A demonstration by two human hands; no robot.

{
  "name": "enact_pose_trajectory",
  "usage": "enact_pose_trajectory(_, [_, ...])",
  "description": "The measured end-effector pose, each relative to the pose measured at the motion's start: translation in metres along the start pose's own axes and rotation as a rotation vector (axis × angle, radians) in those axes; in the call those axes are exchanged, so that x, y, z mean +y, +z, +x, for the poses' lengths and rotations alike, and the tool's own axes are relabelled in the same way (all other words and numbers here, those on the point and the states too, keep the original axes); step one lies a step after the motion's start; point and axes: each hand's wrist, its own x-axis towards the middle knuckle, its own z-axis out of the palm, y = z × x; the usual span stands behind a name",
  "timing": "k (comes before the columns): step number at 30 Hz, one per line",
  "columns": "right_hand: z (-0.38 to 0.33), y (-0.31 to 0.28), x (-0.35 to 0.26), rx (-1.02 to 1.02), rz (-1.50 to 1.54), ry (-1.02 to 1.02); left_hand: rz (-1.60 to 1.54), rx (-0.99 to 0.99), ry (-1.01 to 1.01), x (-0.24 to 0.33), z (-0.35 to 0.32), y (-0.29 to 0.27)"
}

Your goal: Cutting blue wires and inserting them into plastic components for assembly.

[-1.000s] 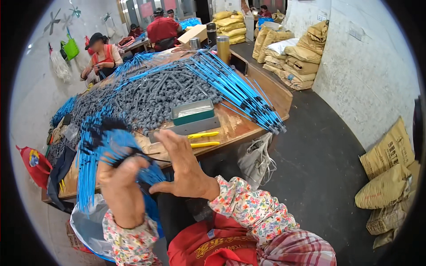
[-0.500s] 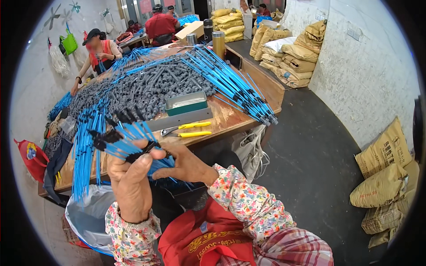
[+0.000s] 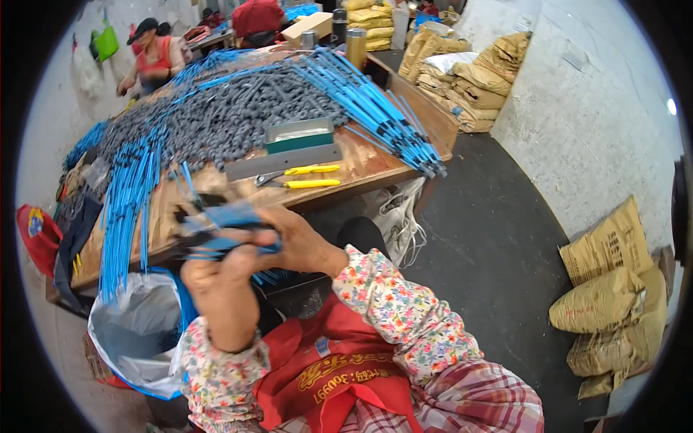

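A bundle of thin blue rods with black fittings [image 3: 227, 216] is held up before me, blurred by motion. My left hand [image 3: 225, 292] is closed round its lower part, thumb across the front. From the right, my right hand [image 3: 303, 242] grips the same bundle; its fingertips are mostly hidden behind the rods. Just beyond, pliers with yellow handles [image 3: 312, 183] lie on the wooden table. Behind them are a grey metal strip [image 3: 285, 162] and a green tray [image 3: 299, 138] with small pale pieces inside.
A heap of grey plastic parts [image 3: 216, 115] covers the table's middle. Blue rods [image 3: 130, 216] hang over the near-left edge; more blue rods [image 3: 375, 108] lie right. Below stands a lined bag [image 3: 137, 332]. Stacked sacks [image 3: 603, 299] are at right. A co-worker [image 3: 155, 58] sits far left.
Both hands and the bundle have shifted slightly, the right hand closing in against the rods. The view has tilted downward. The co-worker at far left has drawn an arm back from the table's edge.
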Motion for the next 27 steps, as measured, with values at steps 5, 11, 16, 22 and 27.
enact_pose_trajectory(5, [-0.061, -0.005, 0.005, -0.347, 0.368, 0.341, 0.131, -0.004, -0.154, -0.038, -0.028, -0.002])
enact_pose_trajectory(11, [-0.078, -0.003, 0.002, -0.304, 0.423, 0.583, -0.135, 0.058, -0.363, -0.059, -0.013, -0.011])
enact_pose_trajectory(16, [-0.055, -0.013, 0.012, -0.568, 0.224, 0.699, -0.128, 0.074, -0.437, -0.068, 0.005, -0.026])
enact_pose_trajectory(22, [-0.005, -0.056, 0.019, -0.527, 0.29, 0.683, -0.014, -0.038, -0.396, -0.053, -0.012, -0.019])
enact_pose_trajectory(27, [0.029, 0.0, 0.039, -0.499, 0.428, 0.892, 0.35, -0.248, -0.133, -0.053, -0.048, -0.031])
